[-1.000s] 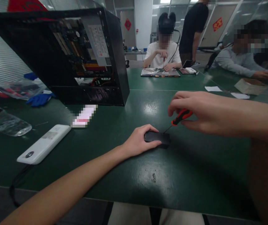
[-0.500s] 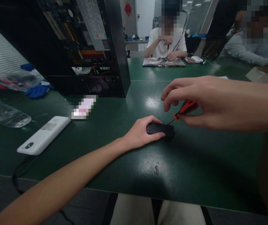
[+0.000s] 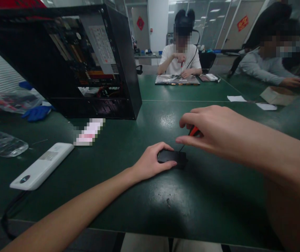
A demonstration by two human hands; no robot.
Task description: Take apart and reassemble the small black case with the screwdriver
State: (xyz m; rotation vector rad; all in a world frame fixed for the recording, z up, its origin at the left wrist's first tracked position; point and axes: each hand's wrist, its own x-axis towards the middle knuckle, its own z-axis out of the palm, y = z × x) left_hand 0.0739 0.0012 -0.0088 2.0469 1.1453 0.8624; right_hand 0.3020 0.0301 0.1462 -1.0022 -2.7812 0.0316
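Green tabletop [image 3: 108, 196], glossy and scuffed, under indoor light. Small black box [image 3: 171, 158] lies on it, between the two hands. From the box, left hand [image 3: 150, 161] sits at 9 o'clock, touching: part-open, thumb along the near side, bent fingers on the far side, gripping the left end. Right hand [image 3: 205, 126] is raised at 2 o'clock, apart from the box, fingers curled and partly closed around the red-and-black screwdriver [image 3: 194, 131]. Thin shaft slants down toward 7 o'clock, tip at the box's far edge; contact hard to tell.

Farther out: white slab [image 3: 43, 166] with a dark round spot at 9 o'clock, black cable [image 3: 5, 217] at its near end. Clear bottle [image 3: 4, 141] beyond it, lying down. Open computer case [image 3: 121, 70] at 10 to 11, blue glove [image 3: 37, 113] past it at 10. Person in white [image 3: 180, 57] seated at 12, open carton [image 3: 278, 96] at 2.
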